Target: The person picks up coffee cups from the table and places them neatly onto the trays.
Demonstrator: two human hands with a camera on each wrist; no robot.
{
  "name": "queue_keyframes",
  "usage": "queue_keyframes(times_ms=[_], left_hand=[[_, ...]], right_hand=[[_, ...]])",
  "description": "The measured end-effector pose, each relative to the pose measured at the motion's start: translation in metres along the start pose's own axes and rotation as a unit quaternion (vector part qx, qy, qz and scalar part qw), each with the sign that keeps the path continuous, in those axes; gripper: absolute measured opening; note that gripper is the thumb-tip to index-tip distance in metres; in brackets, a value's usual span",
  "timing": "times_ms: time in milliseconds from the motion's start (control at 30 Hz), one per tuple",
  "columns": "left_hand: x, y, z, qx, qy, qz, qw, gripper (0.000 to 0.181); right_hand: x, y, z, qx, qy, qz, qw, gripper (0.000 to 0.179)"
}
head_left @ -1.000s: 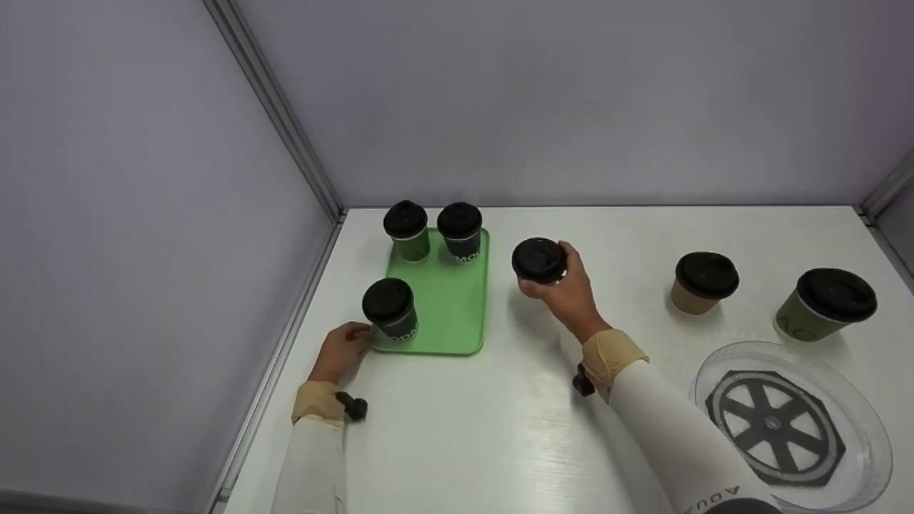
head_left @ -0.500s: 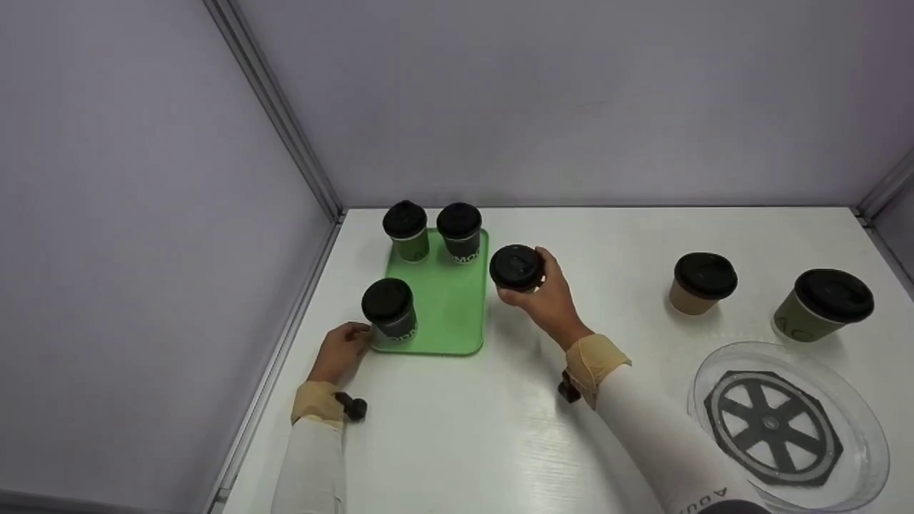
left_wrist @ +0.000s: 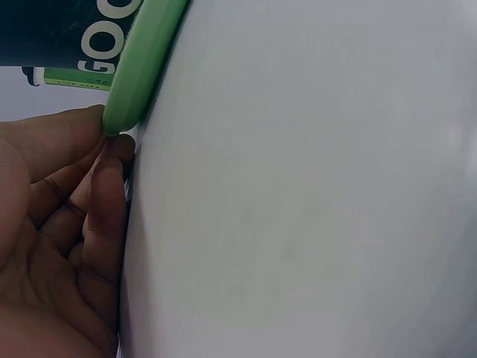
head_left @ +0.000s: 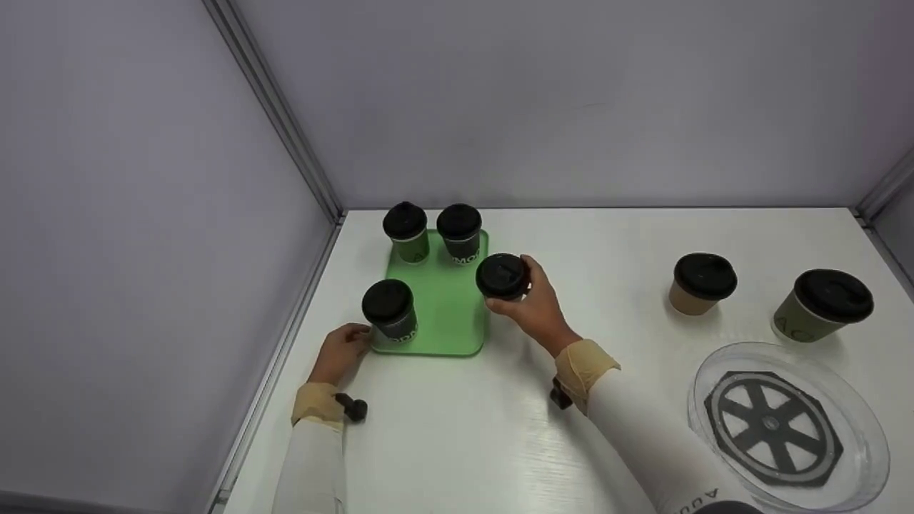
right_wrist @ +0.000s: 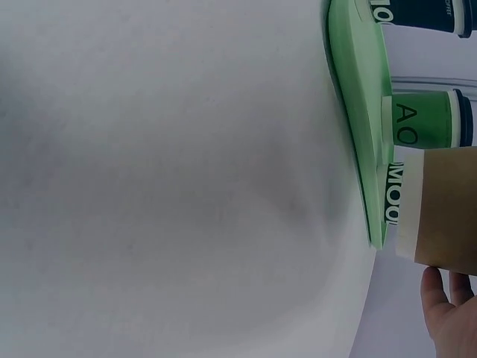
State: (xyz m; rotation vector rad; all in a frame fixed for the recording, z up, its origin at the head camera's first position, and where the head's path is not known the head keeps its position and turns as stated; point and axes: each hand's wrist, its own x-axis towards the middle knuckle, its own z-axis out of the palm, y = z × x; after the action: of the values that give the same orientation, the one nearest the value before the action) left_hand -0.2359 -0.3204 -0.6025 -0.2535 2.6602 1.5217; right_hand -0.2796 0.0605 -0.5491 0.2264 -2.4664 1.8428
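Well, we hold a brown cup (right_wrist: 451,205) raised at the 3 o'clock edge of the green tray (head_left: 450,307), our right hand (head_left: 537,310) clamped round it with thumb and fingers. Our left hand (head_left: 341,353) pinches the tray's 8 o'clock corner. On the tray we see a green cup (head_left: 411,248) at 11, a dark cup (head_left: 463,247) at 1 and another dark cup (head_left: 400,327) at 8; farther toward 3 stand two lidded cups (head_left: 803,318), with a clear dish (head_left: 862,457) toward 4.

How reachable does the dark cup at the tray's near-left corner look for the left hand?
Likely yes: the left hand is beside the dark cup, no other cup between, though busy pinching the green tray.
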Motion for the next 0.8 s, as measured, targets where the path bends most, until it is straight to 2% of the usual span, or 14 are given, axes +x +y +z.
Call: queue_keyframes(times_ms=[267,500,667,800], left_hand=[[0.000,-0.001,0.001,0.000,0.004,0.000,1.0000,0.027],[0.000,0.001,0.000,0.022,0.004,0.004,0.9997,0.026],[0.000,0.003,0.000,0.016,0.003,0.002,0.9999,0.025],[-0.001,0.001,-0.001,0.011,0.000,-0.007,0.9999,0.025]], right_hand=[[-0.004,-0.001,0.011,-0.003,-0.010,0.009,0.9999,0.113],[-0.010,-0.003,0.021,0.009,-0.015,0.010,0.9998,0.112],[-0.013,-0.006,0.030,0.006,-0.013,0.015,0.9998,0.111],[-0.015,-0.009,0.038,0.004,-0.027,0.015,0.9995,0.111]])
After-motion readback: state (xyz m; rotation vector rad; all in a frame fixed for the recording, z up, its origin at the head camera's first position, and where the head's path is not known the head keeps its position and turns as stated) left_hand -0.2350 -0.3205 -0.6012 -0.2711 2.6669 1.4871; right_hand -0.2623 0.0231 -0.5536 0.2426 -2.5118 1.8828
